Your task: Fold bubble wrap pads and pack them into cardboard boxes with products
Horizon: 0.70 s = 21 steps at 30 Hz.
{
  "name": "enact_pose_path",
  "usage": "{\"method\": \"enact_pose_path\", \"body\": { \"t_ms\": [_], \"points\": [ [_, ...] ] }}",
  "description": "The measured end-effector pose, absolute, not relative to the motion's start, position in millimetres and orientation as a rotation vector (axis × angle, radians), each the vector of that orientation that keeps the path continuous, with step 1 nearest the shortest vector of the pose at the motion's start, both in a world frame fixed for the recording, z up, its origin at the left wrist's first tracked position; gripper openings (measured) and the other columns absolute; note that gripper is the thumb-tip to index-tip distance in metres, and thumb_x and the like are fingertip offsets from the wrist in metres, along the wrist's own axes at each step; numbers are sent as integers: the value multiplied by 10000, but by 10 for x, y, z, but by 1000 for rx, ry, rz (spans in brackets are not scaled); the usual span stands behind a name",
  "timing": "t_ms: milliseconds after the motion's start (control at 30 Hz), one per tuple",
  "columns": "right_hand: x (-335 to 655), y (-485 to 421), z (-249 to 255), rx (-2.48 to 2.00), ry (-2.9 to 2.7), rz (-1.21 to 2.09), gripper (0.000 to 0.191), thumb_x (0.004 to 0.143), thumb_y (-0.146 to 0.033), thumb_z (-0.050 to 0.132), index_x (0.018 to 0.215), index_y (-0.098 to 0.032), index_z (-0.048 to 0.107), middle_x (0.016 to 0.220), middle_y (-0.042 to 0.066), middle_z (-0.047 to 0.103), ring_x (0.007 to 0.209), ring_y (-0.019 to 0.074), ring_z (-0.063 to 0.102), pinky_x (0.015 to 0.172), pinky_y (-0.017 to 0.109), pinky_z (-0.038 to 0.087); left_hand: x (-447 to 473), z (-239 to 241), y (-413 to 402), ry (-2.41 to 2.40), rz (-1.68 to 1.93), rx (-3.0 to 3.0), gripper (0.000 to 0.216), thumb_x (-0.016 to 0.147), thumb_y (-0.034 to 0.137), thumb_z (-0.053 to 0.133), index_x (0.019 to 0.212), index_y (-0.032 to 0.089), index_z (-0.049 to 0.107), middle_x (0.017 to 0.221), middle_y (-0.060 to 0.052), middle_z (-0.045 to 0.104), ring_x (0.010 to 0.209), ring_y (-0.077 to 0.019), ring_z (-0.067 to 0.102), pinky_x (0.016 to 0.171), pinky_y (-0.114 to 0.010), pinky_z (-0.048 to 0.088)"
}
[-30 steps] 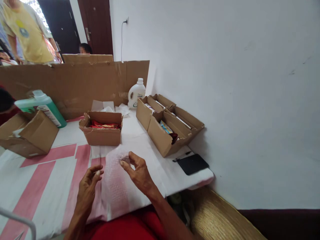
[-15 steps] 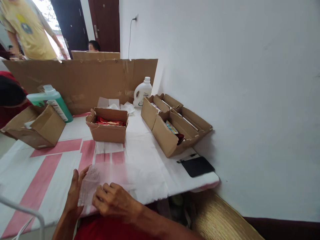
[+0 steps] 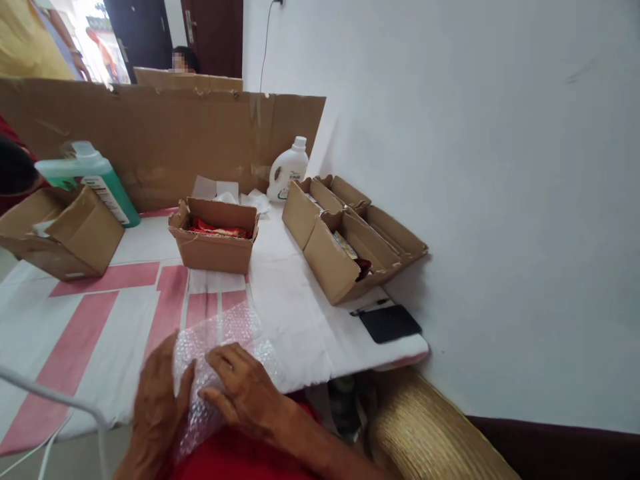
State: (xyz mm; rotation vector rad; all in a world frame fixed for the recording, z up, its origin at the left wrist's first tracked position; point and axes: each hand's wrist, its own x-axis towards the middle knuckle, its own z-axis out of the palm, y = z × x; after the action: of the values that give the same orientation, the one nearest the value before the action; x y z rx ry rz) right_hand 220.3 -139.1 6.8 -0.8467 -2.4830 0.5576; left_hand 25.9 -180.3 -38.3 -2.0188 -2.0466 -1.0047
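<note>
A clear sheet of bubble wrap (image 3: 235, 327) lies at the near edge of the table, partly over my lap. My left hand (image 3: 160, 393) rests at the sheet's left edge, a little blurred, its thumb spread away from the fingers. On top of the sheet is my right hand (image 3: 245, 383), its fingers bent forward and its thumb apart. Both hands appear open, touching the wrap rather than gripping it. The part of the sheet beneath the hands is hidden.
Ahead stands a small cardboard box (image 3: 215, 253) holding red packets. Joined cardboard boxes (image 3: 327, 260) sit at right, near a black flat item (image 3: 390, 323). At left are another box (image 3: 95, 240) and a green bottle (image 3: 113, 190); a white jug (image 3: 290, 170) stands behind.
The bubble wrap, held up between the hands before, now lies spread flatter. My left hand has turned palm down and my right hand's fingers have loosened. The view has tilted down.
</note>
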Motion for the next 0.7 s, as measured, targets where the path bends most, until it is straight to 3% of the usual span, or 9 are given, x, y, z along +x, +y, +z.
{"method": "enact_pose_path", "body": {
  "t_ms": [67, 133, 300, 433, 533, 700],
  "points": [
    [2121, -1262, -127, -887, -2459, 475, 632, 975, -497, 573, 1446, -101, 436, 1486, 190, 509, 1395, 291, 430, 1147, 445, 392, 318, -548, -1872, -1848, -805, -2201, 668, 981, 416, 417, 1588, 195, 250, 1470, -176, 532, 1343, -322, 508, 1089, -506, 423],
    [2128, -1098, -379, -897, -2545, 410, 745, 965, -560, 557, 1519, -100, 367, 1588, 200, 387, 1500, 311, 292, 1211, 496, 300, 314, -726, -1905, -1727, -628, -2265, 733, 969, 444, 444, 1607, 181, 196, 1519, -169, 501, 1396, -327, 463, 1141, -510, 348],
    [2663, -758, -699, -1188, -2662, 340, 817, 936, -584, 593, 1549, -101, 352, 1626, 215, 302, 1524, 333, 258, 1217, 545, 279, 70, -874, -1901, -1689, -491, -2299, 794, 928, 531, 502, 1604, 220, 223, 1563, -131, 465, 1439, -315, 427, 1180, -495, 293],
    [3197, -756, -564, -1145, -2679, 239, 653, 975, -296, 558, 1564, -125, 336, 1647, 165, 279, 1546, 296, 205, 1225, 502, 298, -192, -659, -2048, -1719, -531, -2336, 728, 948, 374, 485, 1604, 217, 212, 1589, -124, 428, 1458, -272, 406, 1184, -454, 320],
    [3411, -809, -497, -876, -2814, 196, 705, 883, -50, 475, 1567, -162, 341, 1661, 91, 276, 1561, 267, 136, 1239, 466, 285, -298, -468, -2239, -1605, -461, -2479, 742, 885, 187, 477, 1593, 201, 253, 1602, -112, 407, 1481, -246, 371, 1205, -415, 298],
    [3436, -795, -550, -653, -2924, 153, 666, 879, 33, 396, 1510, -175, 438, 1578, 69, 449, 1534, 249, 248, 1206, 455, 355, -242, -429, -2348, -1440, -417, -2574, 827, 773, 33, 440, 1564, 253, 339, 1541, -78, 500, 1455, -238, 419, 1172, -415, 351]
  ]
}}
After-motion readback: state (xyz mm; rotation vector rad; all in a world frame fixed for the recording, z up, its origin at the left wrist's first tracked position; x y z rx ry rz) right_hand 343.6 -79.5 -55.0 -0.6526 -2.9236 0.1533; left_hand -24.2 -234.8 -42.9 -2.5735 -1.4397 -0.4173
